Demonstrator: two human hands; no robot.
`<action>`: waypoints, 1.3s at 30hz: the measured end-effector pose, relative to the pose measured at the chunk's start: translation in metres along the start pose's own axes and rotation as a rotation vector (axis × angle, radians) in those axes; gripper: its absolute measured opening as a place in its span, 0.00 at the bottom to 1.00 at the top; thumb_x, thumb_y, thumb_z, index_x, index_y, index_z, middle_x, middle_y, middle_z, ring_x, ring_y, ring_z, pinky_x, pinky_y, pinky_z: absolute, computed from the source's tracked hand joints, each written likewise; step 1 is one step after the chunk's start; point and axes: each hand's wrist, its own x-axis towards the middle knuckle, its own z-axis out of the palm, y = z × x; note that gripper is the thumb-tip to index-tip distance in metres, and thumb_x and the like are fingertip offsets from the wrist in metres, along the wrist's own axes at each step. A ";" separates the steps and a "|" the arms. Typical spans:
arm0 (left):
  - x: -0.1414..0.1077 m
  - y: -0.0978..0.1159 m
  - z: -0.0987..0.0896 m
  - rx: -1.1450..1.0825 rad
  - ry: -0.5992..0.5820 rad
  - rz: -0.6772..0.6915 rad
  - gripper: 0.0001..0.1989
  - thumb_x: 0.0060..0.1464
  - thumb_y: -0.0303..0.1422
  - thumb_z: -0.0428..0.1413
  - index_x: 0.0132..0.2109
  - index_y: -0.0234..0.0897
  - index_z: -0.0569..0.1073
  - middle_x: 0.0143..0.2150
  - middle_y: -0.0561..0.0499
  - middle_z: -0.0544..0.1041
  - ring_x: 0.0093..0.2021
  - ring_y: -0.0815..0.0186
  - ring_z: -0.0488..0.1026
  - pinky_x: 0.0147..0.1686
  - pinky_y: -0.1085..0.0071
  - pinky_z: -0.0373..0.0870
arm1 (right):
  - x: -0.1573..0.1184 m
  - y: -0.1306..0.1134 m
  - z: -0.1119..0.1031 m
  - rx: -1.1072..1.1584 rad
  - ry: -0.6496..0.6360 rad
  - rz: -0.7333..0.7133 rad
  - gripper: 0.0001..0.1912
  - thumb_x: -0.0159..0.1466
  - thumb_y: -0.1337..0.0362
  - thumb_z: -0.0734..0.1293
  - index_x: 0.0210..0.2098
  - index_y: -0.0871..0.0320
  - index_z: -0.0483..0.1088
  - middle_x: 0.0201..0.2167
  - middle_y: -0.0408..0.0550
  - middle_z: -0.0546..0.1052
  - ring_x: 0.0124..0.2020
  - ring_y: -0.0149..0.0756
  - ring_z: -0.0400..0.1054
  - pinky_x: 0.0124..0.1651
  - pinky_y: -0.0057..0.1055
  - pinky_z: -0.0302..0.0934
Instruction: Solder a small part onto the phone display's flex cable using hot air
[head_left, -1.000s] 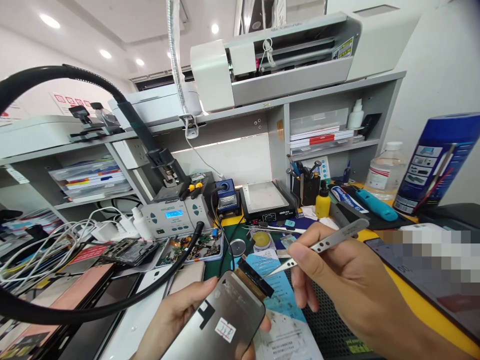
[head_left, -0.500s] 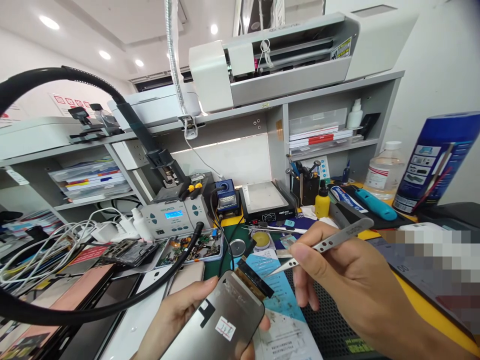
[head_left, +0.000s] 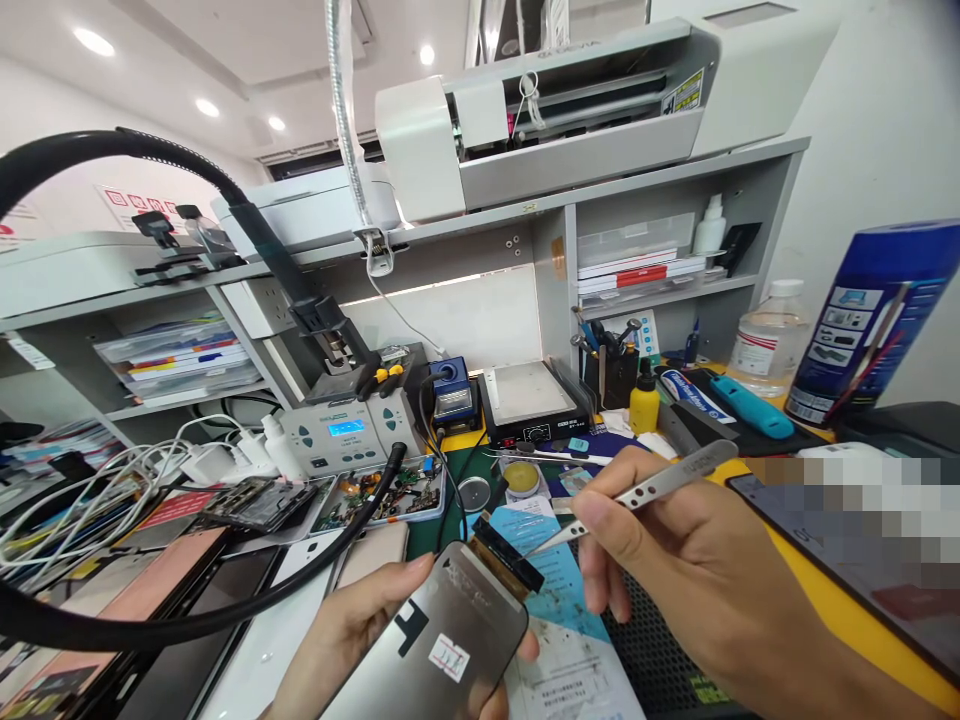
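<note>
A silver-backed phone screen [head_left: 450, 610] lies tilted in my left hand [head_left: 360, 620], the thumb along its left edge and fingertips showing at its right edge. Its back carries a small white sticker [head_left: 450, 656] and a black mark. From its top end sticks out a dark flex cable [head_left: 508, 555] with amber parts. My right hand [head_left: 660, 540] pinches a pair of metal tweezers [head_left: 637, 497] between thumb and fingers. Their fine tip is at the flex cable's upper right edge; whether it touches I cannot tell. Under the screen lies a blue and white printed sheet [head_left: 562, 620].
A black hose [head_left: 300, 600] curves across the left side, over several phones and panels. Behind stand a hot-air station [head_left: 352, 430], a tray of small parts [head_left: 382, 495] and a heating plate [head_left: 536, 395]. A phone [head_left: 840, 560] lies right, beside my right forearm.
The tweezers have moved slightly left and down, bringing their tip closer to the flex cable. My left hand and the phone screen have barely moved.
</note>
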 end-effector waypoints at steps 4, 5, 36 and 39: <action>0.002 -0.002 0.000 -0.013 0.026 0.069 0.28 0.66 0.47 0.45 0.53 0.27 0.76 0.46 0.32 0.80 0.32 0.52 0.80 0.29 0.68 0.68 | 0.000 -0.002 0.001 0.007 0.005 0.004 0.16 0.74 0.51 0.64 0.34 0.53 0.69 0.23 0.39 0.75 0.23 0.29 0.71 0.25 0.23 0.68; 0.002 -0.002 0.001 -0.008 0.028 0.071 0.28 0.66 0.47 0.46 0.53 0.26 0.75 0.46 0.32 0.79 0.32 0.52 0.80 0.29 0.68 0.68 | 0.000 -0.002 0.001 0.007 0.008 0.006 0.16 0.74 0.51 0.64 0.34 0.53 0.69 0.23 0.40 0.75 0.23 0.29 0.71 0.25 0.23 0.68; -0.004 0.000 -0.004 0.115 0.073 0.033 0.33 0.68 0.49 0.44 0.56 0.21 0.76 0.35 0.34 0.82 0.27 0.54 0.78 0.24 0.70 0.63 | -0.002 -0.004 0.000 0.035 -0.012 0.024 0.15 0.74 0.51 0.65 0.34 0.53 0.68 0.23 0.40 0.75 0.22 0.29 0.71 0.25 0.24 0.68; -0.004 -0.001 -0.002 0.074 0.080 0.027 0.32 0.66 0.49 0.47 0.56 0.22 0.76 0.33 0.35 0.82 0.28 0.51 0.79 0.26 0.69 0.65 | 0.000 -0.005 0.000 0.041 -0.003 0.022 0.16 0.74 0.51 0.65 0.34 0.53 0.68 0.22 0.40 0.75 0.22 0.30 0.71 0.25 0.24 0.68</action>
